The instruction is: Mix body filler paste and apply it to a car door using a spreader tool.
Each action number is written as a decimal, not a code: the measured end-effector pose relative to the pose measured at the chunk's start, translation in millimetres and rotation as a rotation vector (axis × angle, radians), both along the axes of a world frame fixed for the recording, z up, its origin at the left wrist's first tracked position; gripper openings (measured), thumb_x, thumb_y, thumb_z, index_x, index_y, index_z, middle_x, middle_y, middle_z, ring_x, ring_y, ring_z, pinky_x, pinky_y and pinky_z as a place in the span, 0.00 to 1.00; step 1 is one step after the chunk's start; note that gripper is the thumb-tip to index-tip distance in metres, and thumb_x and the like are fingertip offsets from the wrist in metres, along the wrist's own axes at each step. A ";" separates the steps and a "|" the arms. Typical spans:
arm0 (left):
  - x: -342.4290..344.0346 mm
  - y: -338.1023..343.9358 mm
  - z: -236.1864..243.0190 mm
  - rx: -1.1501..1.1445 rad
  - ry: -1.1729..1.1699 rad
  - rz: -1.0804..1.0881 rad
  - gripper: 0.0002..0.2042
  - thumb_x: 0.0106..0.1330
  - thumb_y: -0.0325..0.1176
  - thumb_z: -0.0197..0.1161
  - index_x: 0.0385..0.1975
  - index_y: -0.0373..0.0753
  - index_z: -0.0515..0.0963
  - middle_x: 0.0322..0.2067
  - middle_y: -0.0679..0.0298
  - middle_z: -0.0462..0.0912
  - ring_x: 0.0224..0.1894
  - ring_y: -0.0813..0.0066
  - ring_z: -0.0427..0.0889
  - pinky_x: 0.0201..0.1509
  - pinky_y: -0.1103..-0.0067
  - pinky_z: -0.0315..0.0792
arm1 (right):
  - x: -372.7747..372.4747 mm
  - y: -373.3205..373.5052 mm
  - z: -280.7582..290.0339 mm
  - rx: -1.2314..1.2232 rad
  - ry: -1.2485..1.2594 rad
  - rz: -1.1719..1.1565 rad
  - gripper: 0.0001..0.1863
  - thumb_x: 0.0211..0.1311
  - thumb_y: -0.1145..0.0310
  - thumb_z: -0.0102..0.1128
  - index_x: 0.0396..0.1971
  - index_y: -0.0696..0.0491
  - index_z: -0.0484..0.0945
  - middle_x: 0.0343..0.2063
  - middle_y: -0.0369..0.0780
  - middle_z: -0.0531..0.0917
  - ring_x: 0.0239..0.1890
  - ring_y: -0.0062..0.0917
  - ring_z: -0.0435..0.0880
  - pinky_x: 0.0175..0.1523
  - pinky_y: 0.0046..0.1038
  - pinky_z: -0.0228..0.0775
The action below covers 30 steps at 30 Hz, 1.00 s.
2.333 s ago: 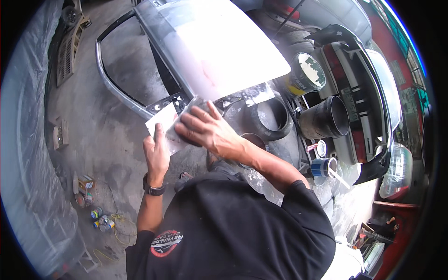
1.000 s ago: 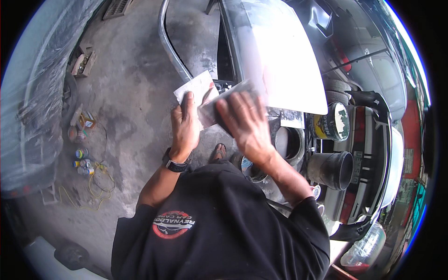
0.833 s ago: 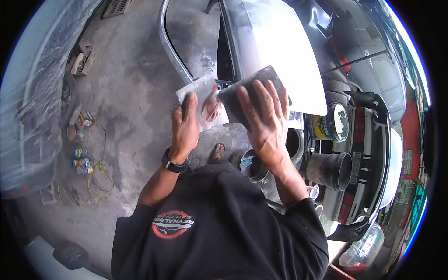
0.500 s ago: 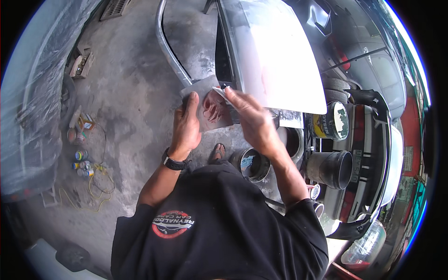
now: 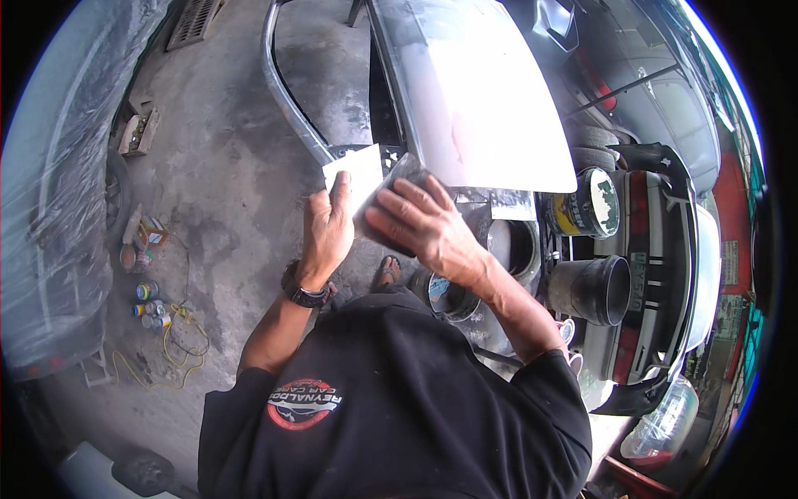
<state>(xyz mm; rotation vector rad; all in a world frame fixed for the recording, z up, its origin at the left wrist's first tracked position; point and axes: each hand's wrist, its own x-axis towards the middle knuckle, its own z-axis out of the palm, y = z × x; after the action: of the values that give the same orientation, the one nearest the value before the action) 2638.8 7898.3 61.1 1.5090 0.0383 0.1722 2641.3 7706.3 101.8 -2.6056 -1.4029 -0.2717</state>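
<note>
My left hand (image 5: 330, 229) grips a flat rectangular mixing plate (image 5: 359, 170), thumb on top, its face bright white with glare. In my right hand (image 5: 424, 220) is a dark, flat putty spreader (image 5: 384, 235). The fingers lie across its back, and my right thumb is hidden. The spreader is tilted over the right side of the plate, and whether their edges touch I cannot tell. Any putty on the plate is covered or lost in the glare. Just beyond both hands lies a detached car door (image 5: 490, 108), whitish grey with a bare window frame (image 5: 287, 91).
Right of me are a dark bucket (image 5: 594, 291), a paint pail (image 5: 592, 204), an open pail with something blue inside (image 5: 453, 293) and a car bumper (image 5: 636, 283). On the left stand a plastic-covered car (image 5: 62, 191) and small cans (image 5: 150, 308) beside a yellow cord (image 5: 179, 358) on the concrete floor.
My right hand has turned palm-down and the spreader's dark back now shows. The plate's pinkish putty, visible before, no longer shows. The view has shifted slightly.
</note>
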 end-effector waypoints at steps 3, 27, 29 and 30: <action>5.8 6.6 3.3 -0.020 0.159 0.048 0.25 0.75 0.46 0.45 0.36 0.25 0.79 0.25 0.63 0.83 0.28 0.84 0.76 0.30 0.79 0.70 | -10.5 -0.2 -2.6 -0.047 0.044 0.054 0.32 0.50 0.61 0.58 0.60 0.45 0.71 0.57 0.41 0.71 0.62 0.41 0.69 0.64 0.59 0.56; -0.4 12.3 6.9 -0.738 0.109 0.056 0.23 0.73 0.46 0.51 0.53 0.30 0.71 0.47 0.59 0.78 0.48 0.72 0.77 0.51 0.75 0.73 | 13.5 -6.8 15.2 0.139 -0.019 -0.268 0.32 0.58 0.69 0.53 0.66 0.49 0.63 0.59 0.50 0.68 0.64 0.47 0.65 0.64 0.55 0.55; -1.0 10.6 7.8 -0.638 0.111 0.114 0.23 0.73 0.46 0.50 0.52 0.29 0.72 0.47 0.59 0.78 0.48 0.73 0.77 0.51 0.76 0.72 | 2.9 5.1 17.2 0.071 -0.078 -0.276 0.34 0.50 0.68 0.60 0.62 0.54 0.67 0.57 0.52 0.69 0.62 0.48 0.66 0.65 0.54 0.55; -2.0 7.4 8.1 -0.549 0.062 0.095 0.23 0.74 0.46 0.49 0.51 0.27 0.72 0.47 0.59 0.79 0.48 0.74 0.77 0.52 0.77 0.71 | -4.7 12.8 16.1 -0.107 -0.075 -0.153 0.37 0.44 0.65 0.64 0.60 0.54 0.69 0.57 0.51 0.68 0.61 0.48 0.67 0.64 0.54 0.55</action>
<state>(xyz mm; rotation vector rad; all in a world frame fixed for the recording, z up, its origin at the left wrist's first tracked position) 2636.8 7905.8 69.2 0.9643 0.1924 0.1742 2636.6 7719.1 117.9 -2.8242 -1.2751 -0.3264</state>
